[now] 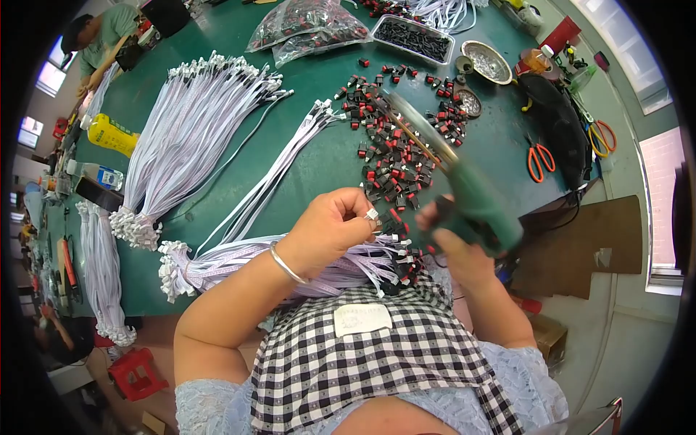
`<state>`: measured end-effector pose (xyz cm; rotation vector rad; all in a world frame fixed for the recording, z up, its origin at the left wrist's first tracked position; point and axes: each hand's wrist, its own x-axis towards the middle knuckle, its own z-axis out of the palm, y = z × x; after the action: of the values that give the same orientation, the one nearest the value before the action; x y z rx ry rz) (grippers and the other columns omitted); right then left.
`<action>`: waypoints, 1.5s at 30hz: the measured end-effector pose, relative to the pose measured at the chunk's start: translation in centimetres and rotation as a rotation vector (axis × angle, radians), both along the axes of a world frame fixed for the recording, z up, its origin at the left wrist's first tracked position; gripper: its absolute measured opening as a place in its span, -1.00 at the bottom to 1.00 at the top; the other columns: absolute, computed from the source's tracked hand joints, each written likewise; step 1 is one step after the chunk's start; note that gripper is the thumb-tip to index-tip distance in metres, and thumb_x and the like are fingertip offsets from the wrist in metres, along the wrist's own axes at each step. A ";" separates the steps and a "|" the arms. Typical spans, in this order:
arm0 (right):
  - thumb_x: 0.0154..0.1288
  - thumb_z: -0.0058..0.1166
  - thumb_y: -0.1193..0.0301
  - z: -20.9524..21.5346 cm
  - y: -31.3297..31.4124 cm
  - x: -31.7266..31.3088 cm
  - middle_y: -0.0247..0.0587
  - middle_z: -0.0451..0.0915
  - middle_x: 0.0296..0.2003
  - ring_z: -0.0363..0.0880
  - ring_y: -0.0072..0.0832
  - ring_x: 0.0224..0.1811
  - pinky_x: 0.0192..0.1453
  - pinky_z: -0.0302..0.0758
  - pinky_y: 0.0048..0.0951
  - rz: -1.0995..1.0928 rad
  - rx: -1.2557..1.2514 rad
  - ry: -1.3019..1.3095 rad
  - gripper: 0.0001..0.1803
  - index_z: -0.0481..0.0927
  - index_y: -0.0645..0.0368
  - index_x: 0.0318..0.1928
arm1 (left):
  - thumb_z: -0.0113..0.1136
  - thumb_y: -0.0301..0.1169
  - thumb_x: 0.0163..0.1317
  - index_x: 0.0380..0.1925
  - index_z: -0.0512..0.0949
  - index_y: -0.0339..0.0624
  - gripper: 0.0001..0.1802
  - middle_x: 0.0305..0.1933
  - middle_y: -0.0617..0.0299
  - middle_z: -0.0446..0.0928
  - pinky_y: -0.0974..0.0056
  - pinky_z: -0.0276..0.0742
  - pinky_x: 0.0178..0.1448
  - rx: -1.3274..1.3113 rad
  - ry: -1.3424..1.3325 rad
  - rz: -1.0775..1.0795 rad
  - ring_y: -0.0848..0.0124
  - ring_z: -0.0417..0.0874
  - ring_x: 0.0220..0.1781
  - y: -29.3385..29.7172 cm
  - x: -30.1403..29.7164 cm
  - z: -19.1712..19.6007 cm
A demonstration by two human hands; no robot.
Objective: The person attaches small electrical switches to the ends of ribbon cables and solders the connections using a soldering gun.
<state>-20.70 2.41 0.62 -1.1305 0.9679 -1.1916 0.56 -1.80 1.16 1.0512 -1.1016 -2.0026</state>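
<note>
"Cables (181, 138), where?"

"Bundled across the worktop (326, 159), left and middle. The left hand (333, 220) pinches a white plug (372, 214) between thumb and finger; black-and-red switches (404, 174) lie beyond."

"And the right hand (462, 254)?"

"Wrapped round a green gun-shaped tool (487, 199), blurred. Probably fastening a plug; the next move likely calls for holding the plug still."

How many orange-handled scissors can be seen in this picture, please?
2: one pair of scissors left of the black object, another pair right of it. Others may be hidden.

Green table (496, 117) — pale wall (616, 355), bright window (665, 203)
</note>
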 end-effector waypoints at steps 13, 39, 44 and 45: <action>0.05 0.05 0.62 0.4 -1.5 3.5 -0.34 0.46 -0.28 0.39 -0.70 -0.33 -0.29 0.36 -0.63 0.012 -0.039 0.046 -0.71 0.44 0.24 -0.14 | 0.10 -0.55 0.06 -0.41 0.37 -0.21 -0.88 -0.38 0.36 0.41 0.49 0.29 -0.23 0.003 -0.090 -0.128 0.64 0.35 -0.36 0.0 0.7 0.5; 0.03 0.13 0.61 0.1 -1.5 3.9 -0.37 0.50 -0.33 0.45 -0.71 -0.28 -0.26 0.42 -0.65 -0.090 0.033 0.112 -0.64 0.36 0.21 -0.13 | 0.19 -0.56 0.04 -0.38 0.47 -0.28 -0.87 -0.46 0.39 0.43 0.55 0.26 -0.37 -0.204 -0.200 0.018 0.68 0.34 -0.45 0.1 0.4 0.4; 0.02 0.15 0.63 -0.2 -1.3 3.9 -0.35 0.50 -0.30 0.46 -0.68 -0.26 -0.22 0.45 -0.61 -0.073 -0.068 0.159 -0.59 0.33 0.19 -0.09 | 0.22 -0.55 0.02 -0.40 0.50 -0.28 -0.88 -0.41 0.34 0.50 0.53 0.34 -0.28 -0.146 -0.166 0.023 0.64 0.42 -0.39 -0.2 0.7 -0.2; 0.02 0.15 0.63 0.0 -1.1 3.8 -0.36 0.50 -0.30 0.46 -0.68 -0.26 -0.21 0.45 -0.61 -0.054 0.005 0.121 -0.59 0.33 0.19 -0.09 | 0.23 -0.55 0.02 -0.41 0.50 -0.27 -0.87 -0.41 0.33 0.51 0.52 0.35 -0.27 -0.102 -0.132 0.006 0.63 0.43 -0.38 -0.2 0.8 0.1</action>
<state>-16.92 1.29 0.65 -1.1896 1.0990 -1.1742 1.33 -2.04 1.22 1.1445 -1.2533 -1.8733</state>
